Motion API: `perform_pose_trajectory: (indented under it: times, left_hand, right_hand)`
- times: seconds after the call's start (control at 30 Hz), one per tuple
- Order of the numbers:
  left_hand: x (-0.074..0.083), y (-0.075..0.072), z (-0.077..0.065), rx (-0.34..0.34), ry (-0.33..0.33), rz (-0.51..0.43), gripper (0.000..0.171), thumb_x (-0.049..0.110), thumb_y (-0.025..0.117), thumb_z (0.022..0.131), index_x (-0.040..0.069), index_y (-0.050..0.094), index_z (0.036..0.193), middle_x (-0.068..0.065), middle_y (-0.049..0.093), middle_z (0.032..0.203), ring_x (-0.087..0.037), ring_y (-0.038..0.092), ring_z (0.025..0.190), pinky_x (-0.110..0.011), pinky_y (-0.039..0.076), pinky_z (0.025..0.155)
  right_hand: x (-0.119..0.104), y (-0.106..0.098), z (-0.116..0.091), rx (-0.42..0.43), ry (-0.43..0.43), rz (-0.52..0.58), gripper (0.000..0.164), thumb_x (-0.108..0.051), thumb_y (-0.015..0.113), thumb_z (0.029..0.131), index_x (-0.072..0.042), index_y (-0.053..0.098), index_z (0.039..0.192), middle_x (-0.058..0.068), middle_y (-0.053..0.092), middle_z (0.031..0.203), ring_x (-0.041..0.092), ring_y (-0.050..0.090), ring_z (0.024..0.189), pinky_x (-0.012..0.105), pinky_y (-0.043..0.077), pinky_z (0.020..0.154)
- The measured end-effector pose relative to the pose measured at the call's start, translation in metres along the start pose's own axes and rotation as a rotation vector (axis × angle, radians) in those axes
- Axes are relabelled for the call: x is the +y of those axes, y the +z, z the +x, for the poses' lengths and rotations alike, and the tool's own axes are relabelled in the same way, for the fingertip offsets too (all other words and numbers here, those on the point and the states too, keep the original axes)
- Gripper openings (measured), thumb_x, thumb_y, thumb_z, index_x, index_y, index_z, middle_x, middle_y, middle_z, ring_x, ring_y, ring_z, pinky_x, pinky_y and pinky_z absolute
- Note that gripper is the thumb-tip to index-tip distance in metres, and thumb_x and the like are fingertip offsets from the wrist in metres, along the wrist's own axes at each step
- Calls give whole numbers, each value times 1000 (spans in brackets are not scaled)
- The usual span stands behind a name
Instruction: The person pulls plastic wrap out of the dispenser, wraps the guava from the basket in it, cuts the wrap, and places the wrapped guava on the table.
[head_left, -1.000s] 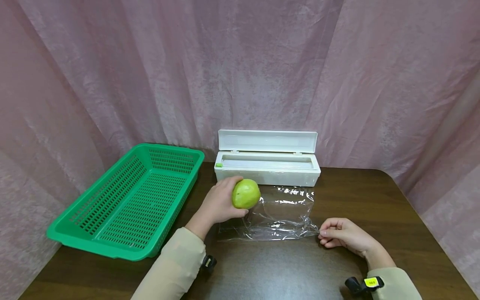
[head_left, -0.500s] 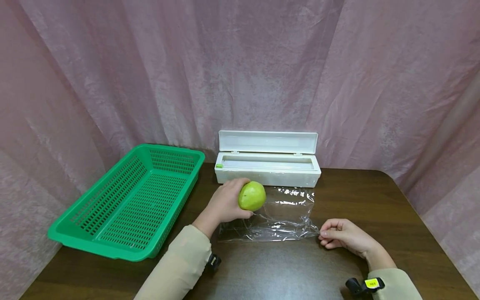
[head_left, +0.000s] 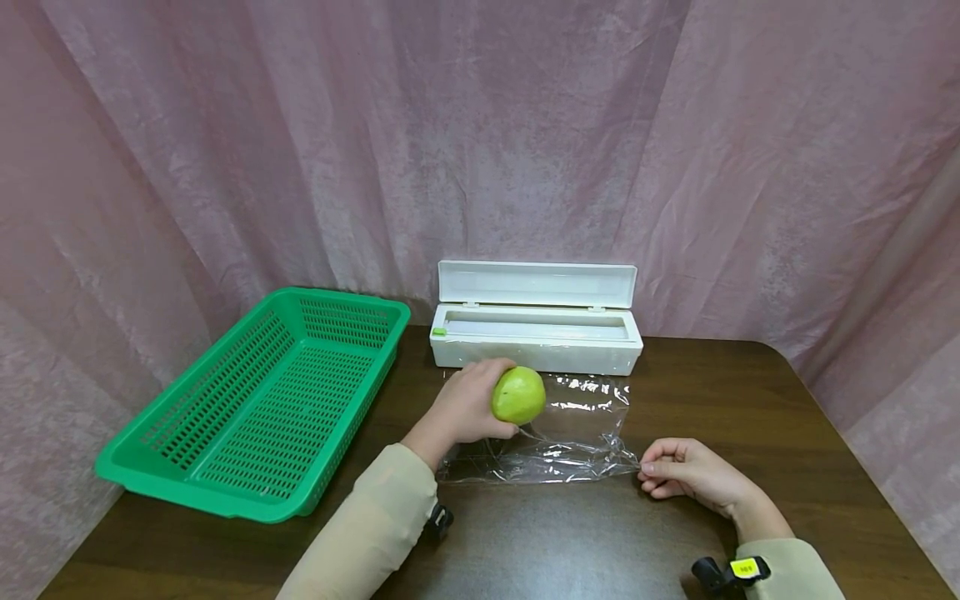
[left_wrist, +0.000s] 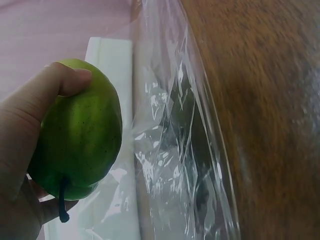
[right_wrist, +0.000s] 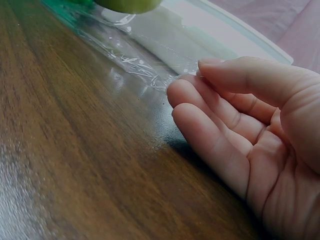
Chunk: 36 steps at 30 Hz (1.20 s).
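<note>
My left hand point(head_left: 472, 402) grips a green pear point(head_left: 519, 396), thumb on one side and fingers on the other. A dark stem sticks out of the pear point(left_wrist: 82, 132) in the left wrist view. Beneath it a sheet of clear plastic wrap point(head_left: 558, 454) spreads over the table, its near edge crumpled. The wrap reaches back to the front of a long white wrap dispenser point(head_left: 536, 354), whose lid stands up. With thumb and index finger, my right hand point(head_left: 693, 473) pinches the wrap's near right corner. In the right wrist view the pinched bit is mostly hidden between the fingertips point(right_wrist: 207, 67).
A green plastic basket point(head_left: 300, 400) with slotted walls stands on the left of the brown wooden table point(head_left: 570, 542). Behind the table hangs a pink curtain point(head_left: 525, 133). Bare wood lies in front of the wrap and to its right.
The left hand has carried the pear to the right and slightly nearer, over the wrap. My right hand keeps its pinch on the corner, almost still.
</note>
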<state>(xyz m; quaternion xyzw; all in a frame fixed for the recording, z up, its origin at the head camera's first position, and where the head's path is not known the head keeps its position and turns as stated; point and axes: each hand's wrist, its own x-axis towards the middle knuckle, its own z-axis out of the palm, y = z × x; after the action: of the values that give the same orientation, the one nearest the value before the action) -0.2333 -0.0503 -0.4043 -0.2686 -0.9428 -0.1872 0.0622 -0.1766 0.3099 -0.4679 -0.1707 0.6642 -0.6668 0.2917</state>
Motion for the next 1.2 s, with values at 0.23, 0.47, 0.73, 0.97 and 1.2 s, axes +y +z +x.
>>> perform_pose_trajectory:
  times: [0.23,0.47,0.73,0.97,1.2]
  left_hand:
    - [4,5,6,-26,26,-13,86,39,83,60,19,43,134,-3,55,127,-21,52,112,-40,45,95]
    - [8,11,10,-65,23,-64,86,36,82,63,18,40,136,-3,52,130,-21,50,113,-39,46,93]
    - [11,16,14,-89,18,-59,87,36,82,65,19,38,138,-3,51,131,-20,49,112,-38,47,93]
    - [14,19,18,-84,40,-38,87,36,83,65,17,39,138,-4,51,132,-21,49,114,-38,46,96]
    - [17,21,22,-106,44,-20,87,36,82,66,15,39,139,-4,50,134,-22,48,117,-39,46,97]
  right_hand:
    - [1,-1,0,-1,-2,1,11,-5,54,94,-8,64,96,-1,70,89,8,67,81,24,56,72]
    - [2,-1,0,1,-6,5,11,-4,53,94,-8,64,95,-1,70,89,8,67,81,24,56,72]
    - [1,0,0,0,-6,7,11,-4,53,94,-8,64,95,-1,70,89,9,68,81,24,56,72]
    - [0,0,0,2,-4,2,11,-5,54,94,-9,64,95,-1,70,89,9,68,81,24,56,72]
    - [1,0,0,4,-6,2,9,-6,54,94,-7,63,95,-1,69,88,8,67,81,24,56,72]
